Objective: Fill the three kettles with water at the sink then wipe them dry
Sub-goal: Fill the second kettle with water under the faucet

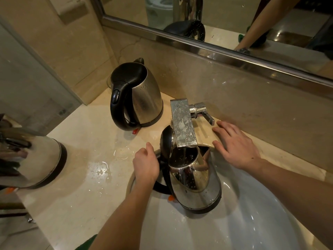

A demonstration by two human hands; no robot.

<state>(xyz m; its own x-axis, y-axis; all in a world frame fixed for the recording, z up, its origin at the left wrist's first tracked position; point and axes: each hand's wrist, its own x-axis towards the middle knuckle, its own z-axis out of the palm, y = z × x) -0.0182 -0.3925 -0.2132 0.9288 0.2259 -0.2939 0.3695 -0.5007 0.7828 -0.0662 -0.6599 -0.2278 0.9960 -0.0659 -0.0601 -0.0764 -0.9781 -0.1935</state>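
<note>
A steel kettle (195, 184) with its black lid flipped open stands in the white sink (243, 222), its mouth right under the chrome tap spout (182, 123). My left hand (146, 165) grips its black handle. My right hand (236, 145) lies flat with straight fingers on the counter just right of the spout, below the tap lever (203, 112). A second steel kettle (138, 96), lid shut and beaded with drops, stands on the counter at the back. A third kettle (34, 159) sits at the left edge, partly cut off.
The beige stone counter (81, 177) has puddles of water between the kettles. A mirror (234, 20) runs along the back wall above a stone splashback. A glass panel stands at the far left.
</note>
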